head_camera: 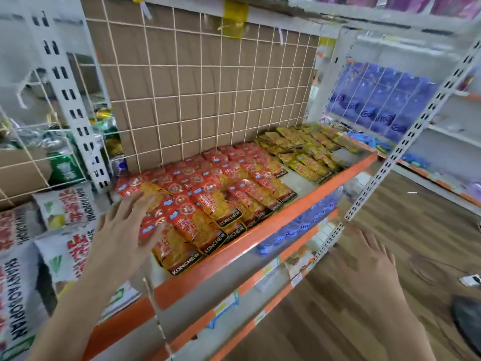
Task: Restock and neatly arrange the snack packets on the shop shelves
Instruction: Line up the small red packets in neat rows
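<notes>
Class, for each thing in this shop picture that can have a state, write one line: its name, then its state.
Red packets, flat in overlapping rows, left and middle of the shelf.
Yellow packets, flat in overlapping rows, right end.
Shelf, stocked, with a bare patch at the front right.
Left hand, open, fingers spread over the red packets.
Right hand, open, holding nothing, off the shelf.

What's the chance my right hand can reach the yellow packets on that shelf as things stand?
Probably yes. The right hand is open, holding nothing, in front of the shelf's right end; the yellow packets lie uncovered behind the orange shelf edge. Only the perforated upright stands nearby.
</notes>
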The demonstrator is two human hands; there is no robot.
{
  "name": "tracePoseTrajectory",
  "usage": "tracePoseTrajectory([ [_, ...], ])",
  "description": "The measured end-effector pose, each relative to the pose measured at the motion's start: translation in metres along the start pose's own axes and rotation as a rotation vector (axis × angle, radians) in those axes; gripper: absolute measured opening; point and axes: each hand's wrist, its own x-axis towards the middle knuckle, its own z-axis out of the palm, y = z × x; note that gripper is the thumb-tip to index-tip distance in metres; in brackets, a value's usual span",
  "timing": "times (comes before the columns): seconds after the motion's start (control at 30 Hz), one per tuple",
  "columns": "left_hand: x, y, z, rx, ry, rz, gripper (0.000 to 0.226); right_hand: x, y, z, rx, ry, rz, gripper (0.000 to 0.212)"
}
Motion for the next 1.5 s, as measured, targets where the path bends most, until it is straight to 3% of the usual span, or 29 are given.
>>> tracePoseTrajectory([
  [0.1, 0.0, -0.008, -0.002, 0.083, 0.028, -0.086, 0.05, 0.031, -0.001, 0.012, 0.024, -0.027, -0.037, 0.052],
  [0.37, -0.008, -0.013, -0.005, 0.121, 0.052, -0.394, 0.059, 0.121, -0.015, 0.05, 0.092, -0.185, -0.238, 0.057],
  [0.67, -0.004, 0.021, 0.017, 0.194, 0.173, -0.616, 0.054, 0.204, -0.024, 0.076, 0.128, -0.296, -0.504, 0.058],
  [0.77, -0.003, 0.033, 0.03, 0.227, 0.136, -0.651, 0.055, 0.226, -0.024, 0.086, 0.154, -0.389, -0.598, 0.061],
  [0.87, -0.004, 0.041, 0.042, 0.315, -0.005, -0.62, 0.075, 0.238, -0.03, 0.096, 0.231, -0.422, -0.651, 0.058],
  [1.07, 0.007, 0.073, 0.05, 0.243, 0.143, -0.72, 0.051, 0.248, -0.049, 0.111, 0.238, -0.498, -0.818, 0.058],
  [1.2, 0.009, 0.074, 0.055, 0.159, 0.084, -0.78, 0.054, 0.239, -0.07, 0.116, 0.267, -0.55, -0.883, 0.071],
  [1.5, 0.034, 0.047, 0.057, -0.127, 0.177, -0.811, 0.054, 0.205, -0.117, 0.119, 0.271, -0.615, -0.964, 0.059],
])
